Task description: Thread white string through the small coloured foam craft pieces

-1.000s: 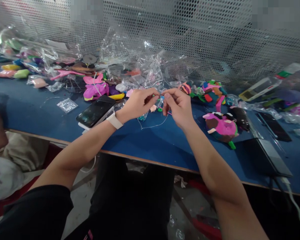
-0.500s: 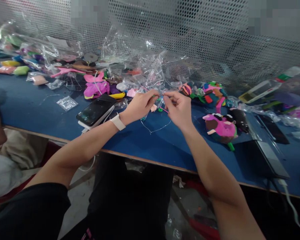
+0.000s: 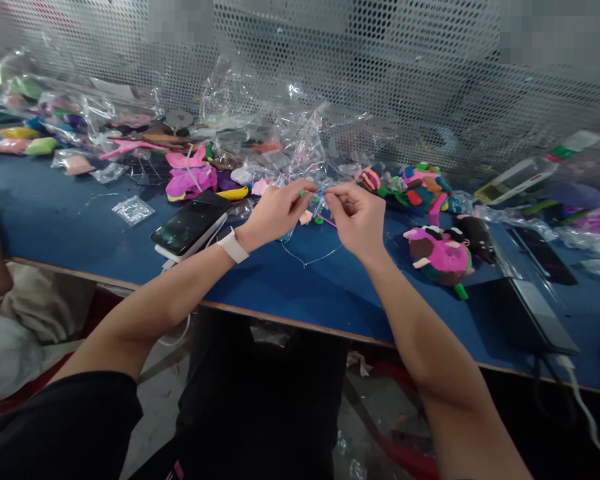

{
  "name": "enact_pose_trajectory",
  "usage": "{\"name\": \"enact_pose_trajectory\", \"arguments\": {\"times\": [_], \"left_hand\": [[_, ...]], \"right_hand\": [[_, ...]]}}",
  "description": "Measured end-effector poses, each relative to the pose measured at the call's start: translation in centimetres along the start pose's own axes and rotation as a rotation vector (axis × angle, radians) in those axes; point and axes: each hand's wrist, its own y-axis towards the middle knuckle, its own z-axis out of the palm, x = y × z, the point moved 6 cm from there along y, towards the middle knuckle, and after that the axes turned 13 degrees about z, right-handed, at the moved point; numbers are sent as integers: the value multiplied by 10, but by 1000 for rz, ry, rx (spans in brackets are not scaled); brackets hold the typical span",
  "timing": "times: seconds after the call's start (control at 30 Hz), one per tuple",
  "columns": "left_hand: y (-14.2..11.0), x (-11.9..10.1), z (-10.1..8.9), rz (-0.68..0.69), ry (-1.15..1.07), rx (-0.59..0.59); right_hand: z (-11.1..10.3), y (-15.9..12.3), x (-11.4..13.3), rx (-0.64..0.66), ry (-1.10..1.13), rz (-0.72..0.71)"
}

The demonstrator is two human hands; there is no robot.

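Note:
My left hand (image 3: 276, 212), with a pale watch band on its wrist, is closed in a pinch above the blue table (image 3: 300, 293). Facing it, my right hand (image 3: 359, 217) pinches too, the fingertips of both hands close together. A thin pale string (image 3: 305, 265) sags in a loop below and between the hands, running up toward each. Small blue and green bits show at the fingertips, too small to make out. Beneath them lie a green clay piece (image 3: 319, 221) and a peach clay piece (image 3: 305, 217). The string's ends are hidden by my fingers.
Left of my hands lies a black phone (image 3: 193, 223) on a white block. Crumpled clear plastic (image 3: 300, 137) lines the perforated metal screen (image 3: 310, 40). To the right are a pink clay figure (image 3: 443, 257), a black box (image 3: 525, 313) and a tilted bottle (image 3: 523, 177).
My hands keep nearly the same pinching pose, shifting only slightly. More of the blue bit shows between the fingertips. The view has moved a little.

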Motion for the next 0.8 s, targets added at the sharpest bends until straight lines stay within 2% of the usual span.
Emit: {"name": "enact_pose_trajectory", "arguments": {"times": [0.1,0.23,0.37,0.57,0.7,0.8], "left_hand": [[0,1,2,-120,-257,-21],[-4,3,16,-318,-676,67],[-6,-1,25,-417,-919,126],[-8,-5,30,-476,-1123,169],[-11,-1,31,-464,-1103,203],[-11,1,32,-455,-1061,179]], "right_hand": [[-1,0,-2,-8,-16,2],[1,0,-5,15,25,18],[2,1,-6,12,83,30],[3,7,-15,44,143,91],[-1,13,-26,20,181,118],[-4,16,-31,6,207,120]]}}
